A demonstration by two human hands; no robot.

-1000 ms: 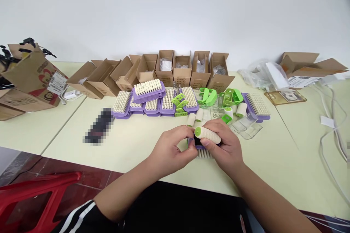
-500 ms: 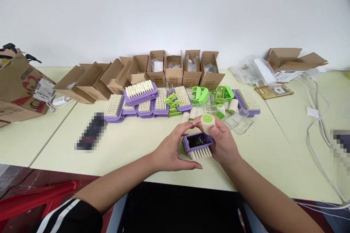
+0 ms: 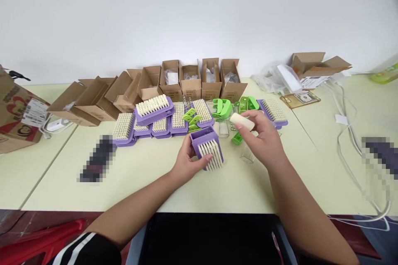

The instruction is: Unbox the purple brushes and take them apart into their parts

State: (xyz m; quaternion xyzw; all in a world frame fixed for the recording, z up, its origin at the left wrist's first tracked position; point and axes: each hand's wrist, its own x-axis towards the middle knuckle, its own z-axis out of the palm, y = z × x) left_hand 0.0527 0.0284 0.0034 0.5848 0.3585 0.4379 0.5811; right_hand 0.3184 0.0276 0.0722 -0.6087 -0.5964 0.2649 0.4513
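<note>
A purple-backed bristle brush (image 3: 207, 153) stands near the middle of the tabletop (image 3: 236, 190), its long axis running front to back, cream bristles toward the person. The left hand (image 3: 186, 161) clasps its near side. To the right, the right hand (image 3: 263, 136) pinches a cream cylinder (image 3: 241, 121) (long axis slanting, one end toward the brush) above a clear plastic case (image 3: 247, 153).

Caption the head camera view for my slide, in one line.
The left hand holds a purple plastic brush with cream bristles; the right hand holds a cream cylinder.
</note>
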